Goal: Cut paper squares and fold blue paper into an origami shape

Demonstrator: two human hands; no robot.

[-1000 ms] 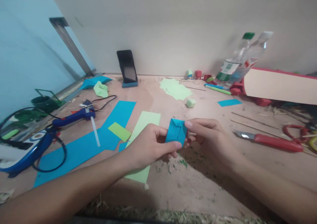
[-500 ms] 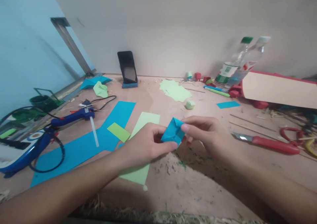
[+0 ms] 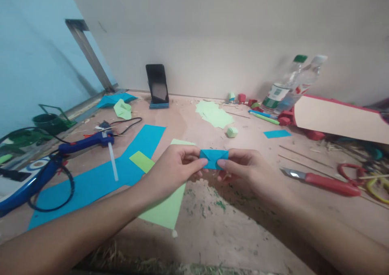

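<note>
A small folded piece of blue paper (image 3: 214, 156) is held level over the table between both hands, its creases facing me. My left hand (image 3: 182, 163) pinches its left end, thumb in front and fingers behind. On its right end my right hand (image 3: 243, 161) grips in the same way; the fingertips at the back are partly hidden. Under my left wrist lies a light green sheet (image 3: 170, 208). To its left are a long blue paper strip (image 3: 82, 192) and a small green paper rectangle (image 3: 141, 161). Beyond my hands sits a pale green folded paper cube (image 3: 232, 132).
A blue glue gun (image 3: 86, 142) with its cord lies at the left. At the right are a red-handled knife (image 3: 331, 183), thin sticks and a blue paper rectangle (image 3: 277, 134). A phone (image 3: 157, 83) on a stand and plastic bottles (image 3: 276, 95) stand along the wall.
The folded blue paper has turned from a tilted position to level. My right hand's thumb has moved down to its right end, and my left hand has shifted slightly to the left.
</note>
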